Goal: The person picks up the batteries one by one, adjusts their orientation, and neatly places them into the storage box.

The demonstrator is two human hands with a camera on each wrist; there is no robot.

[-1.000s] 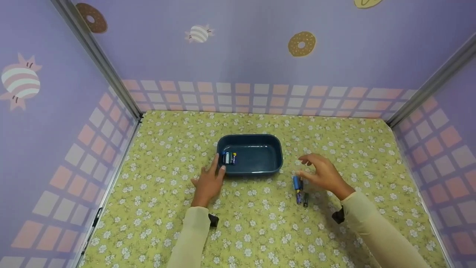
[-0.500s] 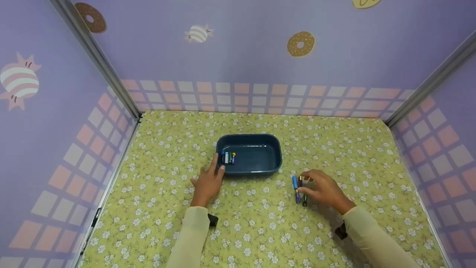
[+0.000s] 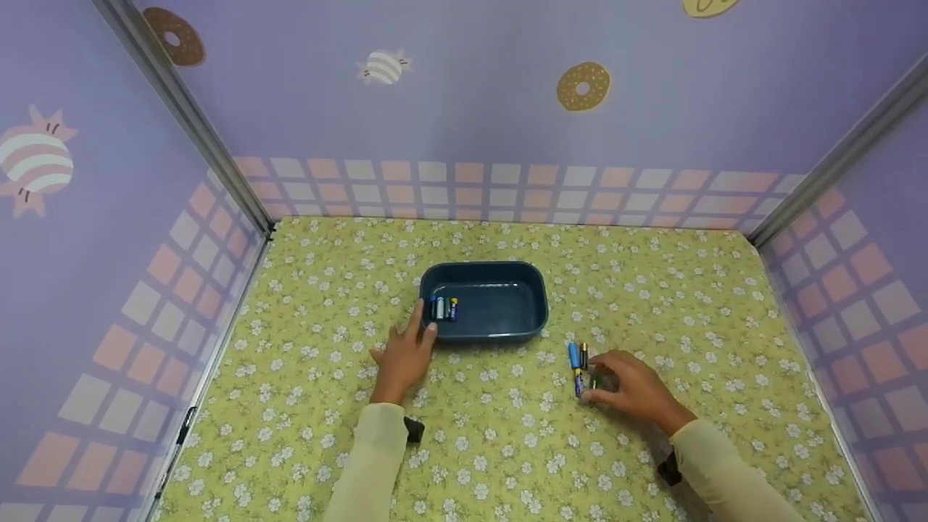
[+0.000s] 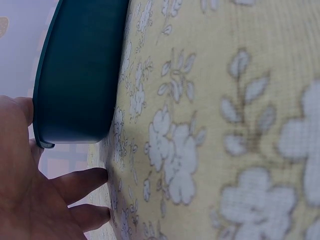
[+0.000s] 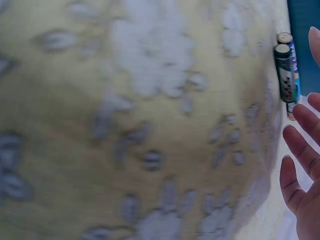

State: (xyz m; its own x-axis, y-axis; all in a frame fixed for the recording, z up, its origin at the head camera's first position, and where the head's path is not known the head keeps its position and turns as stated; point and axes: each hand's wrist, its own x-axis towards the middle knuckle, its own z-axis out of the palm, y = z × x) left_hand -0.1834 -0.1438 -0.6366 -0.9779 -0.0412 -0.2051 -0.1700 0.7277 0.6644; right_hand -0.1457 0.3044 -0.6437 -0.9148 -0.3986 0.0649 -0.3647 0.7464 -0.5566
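Note:
A dark blue-green basin (image 3: pixel 500 337) stands mid-table, with several small batteries (image 3: pixel 443 309) side by side at its left end. My left hand (image 3: pixel 403 360) touches the basin's left end at the rim, fingers spread, two fingertips down near the cloth in the left wrist view. To the basin's right lie a light blue battery (image 3: pixel 573 354), a purple-and-yellow battery (image 3: pixel 578 382) and a black battery with a gold end (image 3: pixel 584 355). My right hand (image 3: pixel 638 388) is beside a dark green battery (image 5: pixel 285 75), thumb and forefinger parted on either side of it, not closed.
A yellow flowered cloth (image 3: pixel 464 420) covers the table. Purple panels (image 3: pixel 478 116) rise at the back and both sides, with grey metal posts (image 3: pixel 210 138) at the corners.
My right hand has come down and towards me, from above the loose batteries to the dark green one. The left hand keeps its place at the basin.

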